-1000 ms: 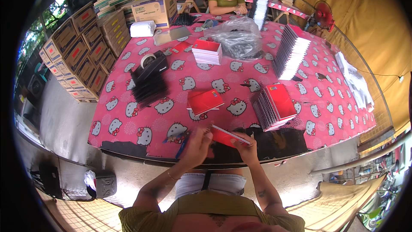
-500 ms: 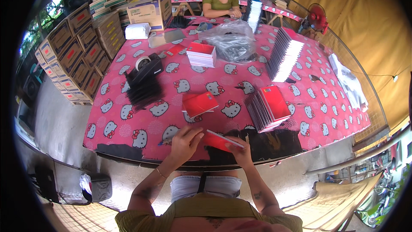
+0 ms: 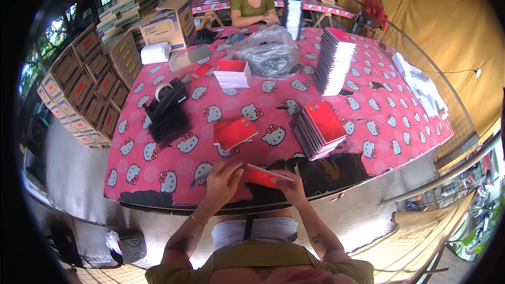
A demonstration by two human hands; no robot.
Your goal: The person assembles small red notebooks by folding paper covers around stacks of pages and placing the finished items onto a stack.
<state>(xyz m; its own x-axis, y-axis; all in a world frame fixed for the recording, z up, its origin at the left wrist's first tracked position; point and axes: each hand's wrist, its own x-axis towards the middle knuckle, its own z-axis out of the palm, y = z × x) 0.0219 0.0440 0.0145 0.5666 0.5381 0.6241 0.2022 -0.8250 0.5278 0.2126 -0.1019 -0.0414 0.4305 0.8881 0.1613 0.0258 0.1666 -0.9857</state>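
A thin red notebook (image 3: 264,176) is tilted above the table's near edge, its white page edges along the top. My right hand (image 3: 292,187) grips it at the right end, with the thumb over the edge. Just off its left end is my left hand (image 3: 223,183), fingers curled toward the thumb; whatever they pinch, if anything, is too small to make out. Beyond my hands lie a few loose red notebooks (image 3: 235,134), overlapping. To their right stands a stack of spiral-bound red notebooks (image 3: 322,128).
On the pink patterned table (image 3: 210,150) sit a tape dispenser (image 3: 169,99), a heap of thin black pieces (image 3: 168,126), another red stack (image 3: 232,73), a tall spiral-bound stack (image 3: 335,63) and a clear plastic bag (image 3: 268,55). A person (image 3: 253,5) sits across. Cartons (image 3: 87,79) rise at left.
The whole scene has shifted a little left and mostly down in the picture. My right hand still holds the red notebook, and my left hand stays close to its left end.
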